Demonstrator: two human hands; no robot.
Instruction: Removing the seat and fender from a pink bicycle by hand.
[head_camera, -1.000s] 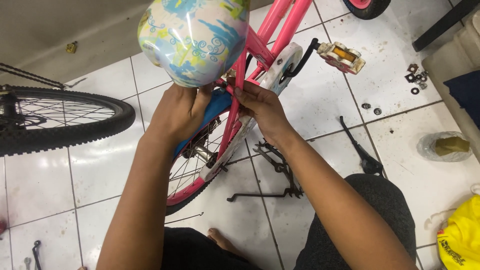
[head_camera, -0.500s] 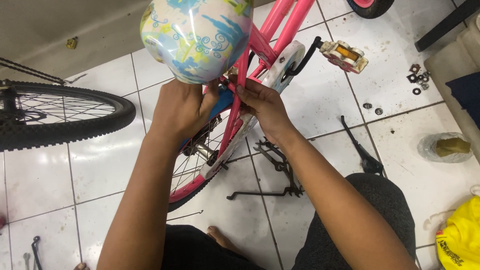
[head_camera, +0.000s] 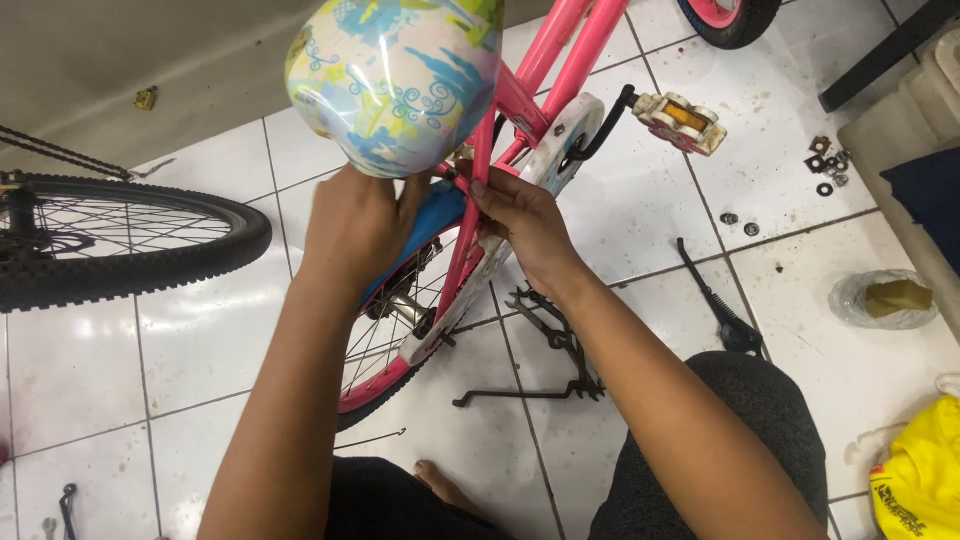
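A small pink bicycle (head_camera: 556, 52) stands below me, its patterned blue-and-white saddle (head_camera: 395, 78) wrapped in clear plastic. Just under the saddle my left hand (head_camera: 355, 222) closes on the blue rear mudguard (head_camera: 425, 228). My right hand (head_camera: 520, 222) pinches the pink seat stay (head_camera: 478, 170) beside it, fingertips against the tube. The rear wheel (head_camera: 395, 345) with its pink rim and spokes runs down between my arms. A white chain guard (head_camera: 565, 135) and a pedal (head_camera: 680, 118) sit to the right of my hands.
A larger black bicycle wheel (head_camera: 120, 250) lies at the left. On the white tiles lie a black kickstand bracket (head_camera: 550, 345), a black tool (head_camera: 720, 305), loose nuts and washers (head_camera: 825, 170), a plastic bag (head_camera: 885, 298) and a yellow bag (head_camera: 920, 480). My knees are at the bottom.
Both hands have stayed at the same spot under the saddle. The view has shifted slightly, with the saddle a little lower and further right in the frame.
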